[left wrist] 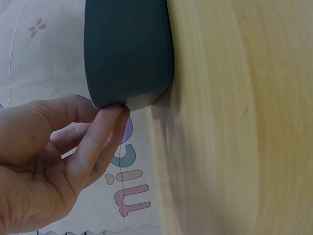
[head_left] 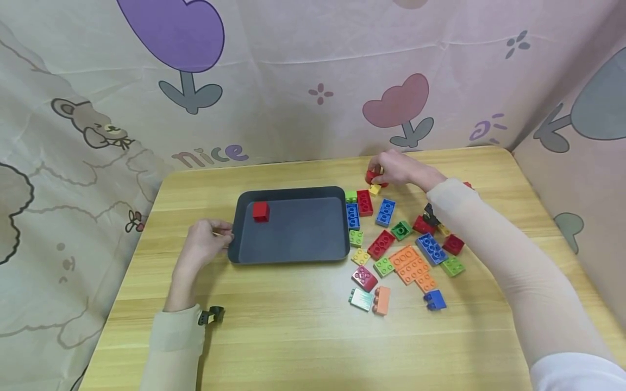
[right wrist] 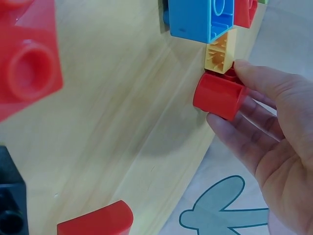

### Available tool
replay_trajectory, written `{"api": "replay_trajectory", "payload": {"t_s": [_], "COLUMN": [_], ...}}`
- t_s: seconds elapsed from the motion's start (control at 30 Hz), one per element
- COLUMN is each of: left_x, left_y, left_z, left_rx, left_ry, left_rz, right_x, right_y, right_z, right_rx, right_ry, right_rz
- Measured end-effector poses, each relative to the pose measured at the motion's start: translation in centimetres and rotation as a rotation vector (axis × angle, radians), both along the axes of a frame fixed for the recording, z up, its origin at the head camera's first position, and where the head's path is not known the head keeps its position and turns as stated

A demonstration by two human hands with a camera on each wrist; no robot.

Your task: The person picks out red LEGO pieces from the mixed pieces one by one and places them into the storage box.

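Looking down from the head view, we see the left hand (head_left: 202,241) at the left end of the dark tray (head_left: 298,233) on the tabletop (head_left: 293,342), its fingers bent at the rim. One red block (head_left: 261,212) sits in the tray; loose bricks (head_left: 380,244) lie to the tray's right. Beyond the tray's far right corner, the right hand (head_left: 397,167) has its fingers around a red brick (head_left: 370,176), beside a yellow brick (head_left: 375,189). We judge the step in hand to be picking up that red brick; the right sleeve (head_left: 508,255) hides part of what lies farther right of the tray.

In the left wrist view, we find the fingers pinching the tray's end, its inside out of sight.

In the right wrist view, we see the fingers pinching the round-sided red brick, its back covered. We cannot tell whether it is joined to the yellow brick, so the next move probably calls for a firm grip and a lift clear of it. A black piece (right wrist: 12,196) is cut off by that view's edge.
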State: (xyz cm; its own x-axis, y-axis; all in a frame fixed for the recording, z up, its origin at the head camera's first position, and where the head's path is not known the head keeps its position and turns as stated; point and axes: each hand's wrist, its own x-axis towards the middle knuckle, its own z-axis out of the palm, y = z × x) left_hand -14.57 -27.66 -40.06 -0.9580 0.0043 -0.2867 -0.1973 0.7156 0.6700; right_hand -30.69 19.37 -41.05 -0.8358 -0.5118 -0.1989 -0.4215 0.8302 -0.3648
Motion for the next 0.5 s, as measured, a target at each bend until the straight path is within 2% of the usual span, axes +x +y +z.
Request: {"api": "replay_trajectory", "payload": {"t_s": [0.27, 0.5], "left_x": [0.0, 0.0], "left_y": [0.0, 0.0], "left_z": [0.0, 0.1], "left_rx": [-0.004, -0.004], "left_ry": [0.008, 0.006], "left_rz": [-0.004, -0.005], "right_x": [-0.1, -0.5], "right_y": [0.0, 0.1], "right_z": [0.1, 1.2], "right_rx": [-0.015, -0.013], "right_ry": [0.011, 0.082], "right_rz": [0.011, 0.032]}}
